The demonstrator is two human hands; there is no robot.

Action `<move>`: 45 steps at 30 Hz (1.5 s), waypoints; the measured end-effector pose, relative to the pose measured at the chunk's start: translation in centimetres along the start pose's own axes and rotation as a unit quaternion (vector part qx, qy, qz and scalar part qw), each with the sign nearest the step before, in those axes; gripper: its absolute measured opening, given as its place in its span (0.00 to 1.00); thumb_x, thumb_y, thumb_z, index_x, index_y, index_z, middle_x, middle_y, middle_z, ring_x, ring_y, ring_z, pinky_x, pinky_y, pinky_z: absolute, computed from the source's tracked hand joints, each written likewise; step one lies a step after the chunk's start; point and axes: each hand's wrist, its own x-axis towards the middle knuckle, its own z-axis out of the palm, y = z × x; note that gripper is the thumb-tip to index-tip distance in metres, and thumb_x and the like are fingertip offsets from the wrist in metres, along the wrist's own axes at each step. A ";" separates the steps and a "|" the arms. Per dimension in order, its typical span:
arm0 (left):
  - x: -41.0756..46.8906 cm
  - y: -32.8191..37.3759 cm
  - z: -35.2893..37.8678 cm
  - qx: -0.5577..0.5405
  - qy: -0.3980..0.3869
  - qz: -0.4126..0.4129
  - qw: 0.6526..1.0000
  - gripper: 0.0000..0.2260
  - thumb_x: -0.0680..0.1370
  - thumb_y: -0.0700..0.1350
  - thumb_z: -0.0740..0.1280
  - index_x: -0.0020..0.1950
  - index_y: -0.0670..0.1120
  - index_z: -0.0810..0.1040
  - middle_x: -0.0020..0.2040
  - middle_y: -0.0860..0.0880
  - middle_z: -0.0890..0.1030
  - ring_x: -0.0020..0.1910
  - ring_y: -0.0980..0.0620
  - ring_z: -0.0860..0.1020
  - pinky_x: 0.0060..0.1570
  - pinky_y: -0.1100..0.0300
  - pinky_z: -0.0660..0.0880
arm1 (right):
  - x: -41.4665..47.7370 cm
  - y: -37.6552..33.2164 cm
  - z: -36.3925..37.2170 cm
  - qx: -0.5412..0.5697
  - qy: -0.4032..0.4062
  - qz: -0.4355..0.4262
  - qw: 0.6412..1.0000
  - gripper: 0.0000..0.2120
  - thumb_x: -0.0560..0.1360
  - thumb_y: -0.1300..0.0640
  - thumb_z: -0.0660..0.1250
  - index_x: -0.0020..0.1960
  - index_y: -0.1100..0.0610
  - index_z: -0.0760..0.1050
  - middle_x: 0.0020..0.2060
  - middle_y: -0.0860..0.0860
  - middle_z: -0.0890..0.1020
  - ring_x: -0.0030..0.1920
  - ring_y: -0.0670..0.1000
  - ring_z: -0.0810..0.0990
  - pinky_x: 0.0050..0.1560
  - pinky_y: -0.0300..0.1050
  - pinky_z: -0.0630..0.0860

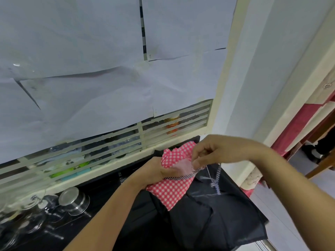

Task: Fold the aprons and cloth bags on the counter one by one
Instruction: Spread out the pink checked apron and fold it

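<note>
- A black cloth (217, 223) lies nearest me, draped over the bench (108, 196) edge.
- The red checked cloth (172, 192) is lifted above it, between my hands.
- My left hand (154, 173) grips its left side, fingers curled round the fabric.
- My right hand (213, 151) pinches its striped trim (181, 177) at the top right.
- A striped string (216, 180) dangles below my right hand.
- A steel pot (72, 200) sits farther left.

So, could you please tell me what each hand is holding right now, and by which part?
Both hold the red checked cloth. The left hand grips its bunched middle; the right hand pinches the striped trim at its edge.
</note>
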 end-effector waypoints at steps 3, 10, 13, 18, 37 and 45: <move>-0.4 0.5 -0.8 0.119 -0.074 0.007 0.990 0.18 0.71 0.54 0.74 0.56 0.52 0.73 0.50 0.51 0.81 0.47 0.53 0.81 0.50 0.61 0.78 | -1.3 -1.1 -4.1 0.053 -0.052 0.019 0.997 0.08 0.78 0.54 0.66 0.48 0.57 0.81 0.27 0.57 0.67 0.26 0.48 0.61 0.26 0.37 0.58; -1.7 3.7 -2.1 0.217 -0.105 0.077 0.967 0.16 0.75 0.51 0.70 0.59 0.55 0.69 0.52 0.57 0.78 0.50 0.57 0.78 0.52 0.63 0.76 | 0.0 -2.9 -6.6 -0.149 -0.141 0.137 0.969 0.13 0.72 0.58 0.73 0.56 0.55 0.79 0.36 0.43 0.81 0.32 0.37 0.74 0.37 0.31 0.67; -1.8 4.0 -2.5 0.209 -0.091 0.065 0.971 0.11 0.75 0.49 0.69 0.51 0.57 0.69 0.47 0.58 0.77 0.44 0.60 0.77 0.44 0.69 0.74 | -0.2 -3.6 -6.4 -0.233 -0.115 0.163 0.952 0.07 0.72 0.53 0.73 0.45 0.56 0.83 0.35 0.48 0.82 0.35 0.40 0.76 0.42 0.39 0.71; -1.0 3.6 -2.6 0.160 -0.024 0.026 0.986 0.09 0.74 0.54 0.69 0.48 0.55 0.71 0.45 0.55 0.78 0.43 0.56 0.78 0.46 0.65 0.75 | 1.8 -5.6 -2.4 -0.196 -0.213 0.041 0.956 0.11 0.80 0.52 0.62 0.42 0.57 0.75 0.31 0.49 0.74 0.30 0.43 0.69 0.34 0.34 0.67; -2.4 4.6 -2.1 0.109 -0.018 0.188 0.976 0.32 0.64 0.72 0.67 0.57 0.50 0.77 0.49 0.48 0.83 0.47 0.48 0.82 0.54 0.43 0.77 | 5.1 -4.3 0.1 -0.250 0.089 -0.059 0.962 0.08 0.71 0.53 0.73 0.39 0.49 0.73 0.27 0.43 0.70 0.30 0.42 0.68 0.33 0.36 0.63; -2.6 6.7 -1.6 0.125 -0.066 0.122 0.982 0.09 0.72 0.50 0.73 0.49 0.53 0.77 0.45 0.53 0.83 0.44 0.55 0.82 0.47 0.64 0.79 | 6.2 -2.9 -5.2 -0.031 -0.161 0.076 0.984 0.06 0.74 0.55 0.71 0.38 0.54 0.77 0.25 0.46 0.70 0.27 0.47 0.62 0.27 0.40 0.56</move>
